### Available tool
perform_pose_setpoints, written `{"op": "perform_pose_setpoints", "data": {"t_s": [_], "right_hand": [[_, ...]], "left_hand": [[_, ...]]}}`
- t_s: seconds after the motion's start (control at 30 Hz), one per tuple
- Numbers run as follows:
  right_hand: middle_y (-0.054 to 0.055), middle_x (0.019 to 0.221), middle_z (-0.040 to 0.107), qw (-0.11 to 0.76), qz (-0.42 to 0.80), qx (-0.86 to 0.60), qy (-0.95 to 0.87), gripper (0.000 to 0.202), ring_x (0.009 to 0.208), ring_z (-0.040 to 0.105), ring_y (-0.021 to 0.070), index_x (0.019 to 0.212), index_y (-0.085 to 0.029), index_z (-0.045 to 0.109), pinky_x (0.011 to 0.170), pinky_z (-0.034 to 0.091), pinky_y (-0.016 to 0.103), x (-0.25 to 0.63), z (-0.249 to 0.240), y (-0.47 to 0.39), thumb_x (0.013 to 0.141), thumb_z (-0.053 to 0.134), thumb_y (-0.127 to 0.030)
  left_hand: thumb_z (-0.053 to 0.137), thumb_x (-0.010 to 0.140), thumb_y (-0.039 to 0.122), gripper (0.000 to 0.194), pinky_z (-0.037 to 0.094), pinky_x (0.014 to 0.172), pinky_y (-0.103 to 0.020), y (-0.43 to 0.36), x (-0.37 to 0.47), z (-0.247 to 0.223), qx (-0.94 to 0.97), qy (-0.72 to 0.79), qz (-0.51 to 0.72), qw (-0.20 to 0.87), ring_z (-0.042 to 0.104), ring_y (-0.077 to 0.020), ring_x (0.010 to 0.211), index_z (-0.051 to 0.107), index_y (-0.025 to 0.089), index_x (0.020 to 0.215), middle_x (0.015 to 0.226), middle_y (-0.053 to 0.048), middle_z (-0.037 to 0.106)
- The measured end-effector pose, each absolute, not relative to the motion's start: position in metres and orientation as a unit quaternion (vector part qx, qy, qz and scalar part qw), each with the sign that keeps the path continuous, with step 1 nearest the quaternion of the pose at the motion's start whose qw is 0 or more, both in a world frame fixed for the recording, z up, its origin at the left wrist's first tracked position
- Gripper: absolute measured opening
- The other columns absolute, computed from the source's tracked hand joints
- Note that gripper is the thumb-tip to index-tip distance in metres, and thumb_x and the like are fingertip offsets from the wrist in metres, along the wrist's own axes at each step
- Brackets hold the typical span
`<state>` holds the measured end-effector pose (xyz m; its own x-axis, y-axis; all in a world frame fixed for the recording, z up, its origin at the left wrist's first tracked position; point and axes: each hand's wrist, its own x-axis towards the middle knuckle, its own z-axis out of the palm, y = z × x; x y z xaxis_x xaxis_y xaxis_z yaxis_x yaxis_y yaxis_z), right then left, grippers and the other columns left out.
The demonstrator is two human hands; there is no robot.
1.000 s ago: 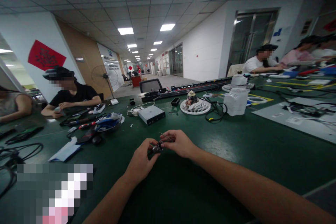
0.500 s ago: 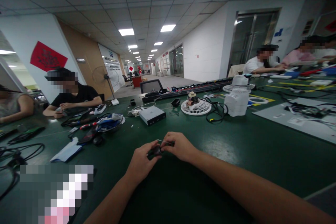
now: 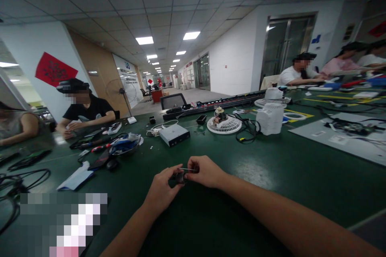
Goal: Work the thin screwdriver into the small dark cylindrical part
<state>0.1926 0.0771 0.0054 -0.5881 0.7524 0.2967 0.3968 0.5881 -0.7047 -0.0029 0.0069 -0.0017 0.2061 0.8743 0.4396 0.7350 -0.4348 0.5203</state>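
A long green tabletop (image 3: 271, 176) runs through an open office under ceiling lights. Near its front edge, the left hand (image 3: 163, 190) pinches a small dark part (image 3: 180, 177), fingers closed on it. The right hand (image 3: 205, 172) grips a thin tool (image 3: 187, 169) against it. Steady work likely needs a firm pinch and slow, aligned pressure. Far off lie a white box (image 3: 175, 135) and fan grille (image 3: 224, 124).

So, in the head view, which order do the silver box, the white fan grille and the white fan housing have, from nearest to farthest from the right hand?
From the right hand:
1. Silver box, straight beyond the hands, slightly left.
2. White fan grille, flat on the table, farther back and right.
3. White fan housing, upright, farthest right.
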Motion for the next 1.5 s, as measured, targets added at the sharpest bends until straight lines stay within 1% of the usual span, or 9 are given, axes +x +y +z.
{"op": "perform_pose_setpoints", "data": {"t_s": [0.23, 0.37, 0.6, 0.77, 0.93, 1.03, 1.17, 1.33, 1.5], "right_hand": [[0.0, 0.077, 0.068, 0.312, 0.256, -0.313, -0.86, 0.013, 0.067, 0.06, 0.0127, 0.088, -0.019, 0.069, 0.06, 0.042, 0.022, 0.193, 0.015, 0.066, 0.076, 0.066, -0.016], [0.001, 0.078, 0.069, 0.3, 0.281, -0.313, -0.856, 0.013, 0.067, 0.059, 0.0128, 0.09, -0.018, 0.072, 0.06, 0.043, 0.022, 0.192, 0.015, 0.068, 0.079, 0.066, -0.02], [0.0, 0.075, 0.063, 0.28, 0.259, -0.318, -0.868, 0.009, 0.066, 0.056, 0.0117, 0.078, -0.017, 0.073, 0.058, 0.039, 0.021, 0.194, 0.013, 0.075, 0.071, 0.075, -0.022], [-0.002, 0.066, 0.061, 0.306, 0.348, -0.363, -0.808, 0.014, 0.058, 0.053, 0.0103, 0.075, -0.015, 0.066, 0.052, 0.037, 0.02, 0.191, 0.006, 0.075, 0.071, 0.074, -0.026], [0.001, 0.073, 0.065, 0.283, 0.397, -0.362, -0.795, 0.018, 0.062, 0.057, 0.0116, 0.081, -0.015, 0.065, 0.053, 0.039, 0.021, 0.188, 0.002, 0.078, 0.075, 0.072, -0.03], [0.003, 0.08, 0.068, 0.279, 0.334, -0.344, -0.832, 0.017, 0.067, 0.06, 0.0131, 0.094, -0.016, 0.065, 0.057, 0.04, 0.022, 0.195, 0.01, 0.08, 0.082, 0.064, -0.028], [0.003, 0.083, 0.07, 0.247, 0.134, -0.328, -0.902, 0.018, 0.071, 0.061, 0.0148, 0.099, -0.02, 0.068, 0.065, 0.04, 0.026, 0.211, 0.024, 0.083, 0.085, 0.057, -0.02], [0.003, 0.093, 0.071, 0.198, 0.076, -0.245, -0.946, 0.021, 0.082, 0.063, 0.0172, 0.1, -0.023, 0.072, 0.072, 0.042, 0.027, 0.218, 0.027, 0.086, 0.085, 0.058, -0.022], [0.004, 0.093, 0.072, 0.197, 0.029, -0.269, -0.942, 0.023, 0.08, 0.063, 0.0181, 0.102, -0.024, 0.074, 0.069, 0.041, 0.027, 0.213, 0.027, 0.081, 0.086, 0.056, -0.025]], "left_hand": [[0.074, 0.073, 0.016, 0.045, 0.053, 0.092, -0.036, 0.003, 0.002, 0.005, 0.756, 0.526, 0.363, 0.139, 0.068, -0.0206, 0.102, 0.06, 0.025, 0.114, 0.108, -0.002, 0.072], [0.075, 0.072, 0.017, 0.041, 0.055, 0.085, -0.035, 0.004, 0.002, 0.006, 0.737, 0.543, 0.378, 0.141, 0.068, -0.0217, 0.099, 0.059, 0.024, 0.109, 0.104, -0.002, 0.072], [0.073, 0.072, 0.015, 0.032, 0.054, 0.085, -0.034, 0.002, 0.004, 0.008, 0.747, 0.53, 0.374, 0.144, 0.068, -0.0202, 0.093, 0.06, 0.023, 0.1, 0.097, 0.0, 0.071], [0.073, 0.073, 0.018, 0.032, 0.053, 0.086, -0.035, -0.001, 0.004, 0.009, 0.75, 0.523, 0.375, 0.154, 0.067, -0.0206, 0.097, 0.06, 0.024, 0.102, 0.102, -0.001, 0.07], [0.073, 0.074, 0.018, 0.032, 0.052, 0.086, -0.034, 0.0, 0.002, 0.009, 0.749, 0.523, 0.376, 0.156, 0.066, -0.0201, 0.099, 0.059, 0.024, 0.102, 0.102, 0.0, 0.07], [0.072, 0.074, 0.018, 0.033, 0.052, 0.088, -0.035, 0.005, 0.002, 0.007, 0.738, 0.539, 0.377, 0.152, 0.066, -0.0205, 0.098, 0.057, 0.024, 0.102, 0.101, -0.001, 0.07], [0.07, 0.073, 0.017, 0.032, 0.052, 0.086, -0.036, 0.01, -0.002, 0.005, 0.709, 0.583, 0.37, 0.141, 0.068, -0.0218, 0.096, 0.055, 0.023, 0.1, 0.1, -0.001, 0.072], [0.07, 0.072, 0.018, 0.029, 0.052, 0.085, -0.036, 0.009, -0.006, 0.006, 0.711, 0.586, 0.362, 0.143, 0.068, -0.0217, 0.094, 0.056, 0.023, 0.097, 0.099, -0.001, 0.072], [0.07, 0.073, 0.02, 0.024, 0.052, 0.084, -0.035, 0.006, -0.003, 0.008, 0.728, 0.563, 0.363, 0.144, 0.068, -0.0204, 0.092, 0.057, 0.023, 0.093, 0.099, -0.001, 0.072]]}}
